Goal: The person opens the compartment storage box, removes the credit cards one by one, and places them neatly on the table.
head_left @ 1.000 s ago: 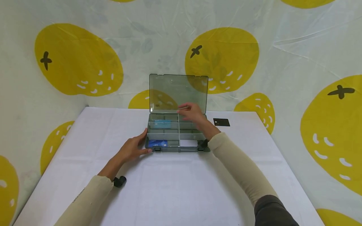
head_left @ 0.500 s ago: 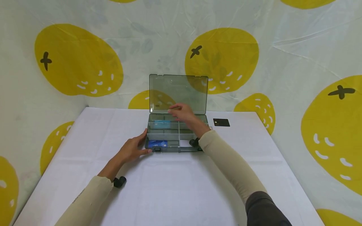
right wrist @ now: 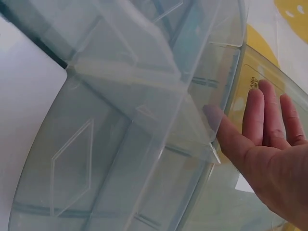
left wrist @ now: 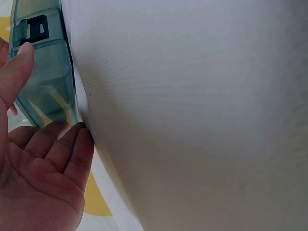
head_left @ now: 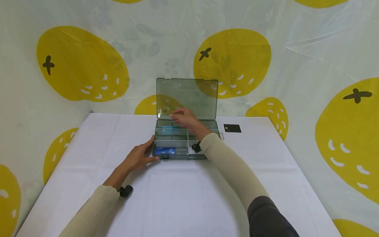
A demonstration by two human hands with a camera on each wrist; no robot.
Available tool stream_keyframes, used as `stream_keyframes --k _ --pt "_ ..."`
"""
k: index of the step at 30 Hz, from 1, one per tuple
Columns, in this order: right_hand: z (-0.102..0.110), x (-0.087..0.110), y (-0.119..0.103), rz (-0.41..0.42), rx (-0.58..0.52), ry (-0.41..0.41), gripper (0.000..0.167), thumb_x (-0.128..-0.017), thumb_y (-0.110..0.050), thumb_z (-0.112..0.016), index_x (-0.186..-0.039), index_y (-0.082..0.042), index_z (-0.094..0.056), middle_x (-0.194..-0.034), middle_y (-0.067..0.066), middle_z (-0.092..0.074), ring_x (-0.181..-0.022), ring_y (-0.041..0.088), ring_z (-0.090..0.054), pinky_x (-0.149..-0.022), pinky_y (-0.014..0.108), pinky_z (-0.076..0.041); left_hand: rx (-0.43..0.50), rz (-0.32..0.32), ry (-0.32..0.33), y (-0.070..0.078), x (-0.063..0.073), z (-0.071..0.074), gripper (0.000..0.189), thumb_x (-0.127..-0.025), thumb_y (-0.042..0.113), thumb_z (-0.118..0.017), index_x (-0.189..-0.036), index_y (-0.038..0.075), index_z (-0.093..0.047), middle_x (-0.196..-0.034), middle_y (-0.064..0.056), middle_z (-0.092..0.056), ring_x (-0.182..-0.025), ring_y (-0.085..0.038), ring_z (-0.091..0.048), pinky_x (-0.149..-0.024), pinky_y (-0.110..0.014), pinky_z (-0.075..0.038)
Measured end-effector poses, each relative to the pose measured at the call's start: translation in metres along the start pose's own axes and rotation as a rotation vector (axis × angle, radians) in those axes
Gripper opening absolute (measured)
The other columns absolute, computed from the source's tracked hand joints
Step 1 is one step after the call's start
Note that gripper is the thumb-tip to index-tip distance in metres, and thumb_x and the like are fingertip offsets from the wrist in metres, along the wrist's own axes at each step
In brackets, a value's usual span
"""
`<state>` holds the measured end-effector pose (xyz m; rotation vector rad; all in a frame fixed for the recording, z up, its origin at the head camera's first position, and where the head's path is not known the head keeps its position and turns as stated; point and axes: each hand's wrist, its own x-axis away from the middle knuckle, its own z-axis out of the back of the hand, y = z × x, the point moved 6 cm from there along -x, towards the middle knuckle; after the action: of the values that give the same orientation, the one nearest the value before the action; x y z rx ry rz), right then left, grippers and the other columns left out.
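A patterned cloth backdrop stands behind a white-covered desk. Near the desk's far edge sits a clear grey divided box, its lid raised almost upright at the back. The box's long axis runs left to right across the person's front; its latches face the person and its hinge faces the backdrop.

The left hand holds the box's front left corner, thumb by a latch and fingers side by side along the end. The right hand is above the back compartments, before the lid. Its fingers are straight and slightly spread, the thumb apart; nothing shows between them.

For steady work here, the left hand should brace the corner firmly, and the right had better reach over the thin dividers without knocking them or pushing the lid past its hinge.

A dark blue card lies lengthwise in the front left compartment; a light blue card appears to be in the back left one. Right of the box, a black card lies flat on the desk, and a pale piece shows just beside the box.
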<state>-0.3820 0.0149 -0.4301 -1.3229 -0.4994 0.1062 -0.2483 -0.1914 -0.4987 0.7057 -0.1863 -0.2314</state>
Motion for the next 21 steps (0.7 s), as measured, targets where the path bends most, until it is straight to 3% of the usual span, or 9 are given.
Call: stream_keyframes --k 8,21 --pt "-0.007 -0.011 0.004 -0.012 0.026 0.009 0.037 -0.104 -0.029 -0.069 -0.137 -0.012 -0.063 -0.143 0.015 -0.070 -0.143 0.039 -0.058 -0.121 0.065 -0.042 0.007 -0.014 0.002 0.001 0.001 0.000 0.107 -0.092 0.037 -0.085 -0.171 0.013 -0.016 -0.175 -0.015 -0.026 -0.160 -0.040 -0.031 -0.130 -0.058 -0.030" --pt "-0.018 -0.025 0.012 -0.010 0.052 0.015 0.036 -0.106 -0.024 -0.066 -0.137 -0.006 -0.064 -0.141 0.021 -0.069 -0.135 0.040 -0.064 -0.119 0.062 -0.042 0.035 -0.037 0.017 0.000 0.002 0.002 0.107 -0.092 0.034 -0.086 -0.171 0.014 -0.017 -0.175 -0.013 -0.028 -0.160 -0.038 -0.033 -0.130 -0.057 -0.030"
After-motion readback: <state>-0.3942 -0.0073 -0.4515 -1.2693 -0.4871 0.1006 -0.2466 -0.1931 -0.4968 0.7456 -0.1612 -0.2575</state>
